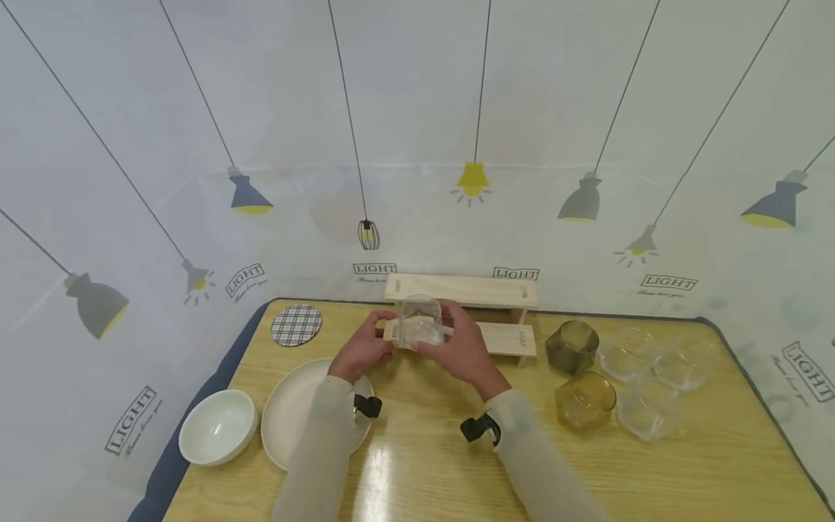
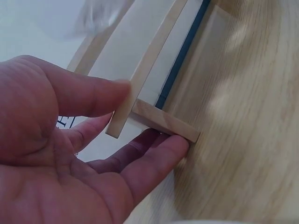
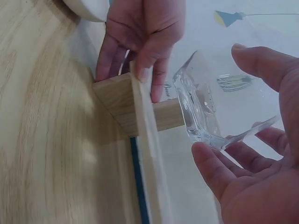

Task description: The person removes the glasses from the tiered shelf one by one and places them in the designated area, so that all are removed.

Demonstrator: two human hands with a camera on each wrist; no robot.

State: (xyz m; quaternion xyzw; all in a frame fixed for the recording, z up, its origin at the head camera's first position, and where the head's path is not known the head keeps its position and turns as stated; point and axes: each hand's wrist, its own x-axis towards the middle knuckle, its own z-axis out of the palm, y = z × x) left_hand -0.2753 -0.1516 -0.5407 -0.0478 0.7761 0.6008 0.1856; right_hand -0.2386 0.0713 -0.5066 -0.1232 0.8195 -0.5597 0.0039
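Note:
A small two-step wooden rack [image 1: 505, 339] stands at the back of the table, against the wall. My left hand [image 1: 367, 348] grips the left end of its lower step. In the left wrist view the thumb lies on the step's board [image 2: 152, 60], with the fingers at the short leg [image 2: 166, 121] beneath. My right hand [image 1: 462, 348] holds a clear angular drinking glass [image 3: 198, 109] by its sides, thumb on one side and fingers on the other. The glass is tilted in front of the rack, close to the lower step.
To the right stand a grey-tinted glass [image 1: 572, 346], an amber glass [image 1: 585, 401] and several clear glasses [image 1: 647, 409]. On the left are a white bowl [image 1: 218, 426], a large pale plate [image 1: 280, 413] partly under my left arm, and a round checked coaster [image 1: 296, 325].

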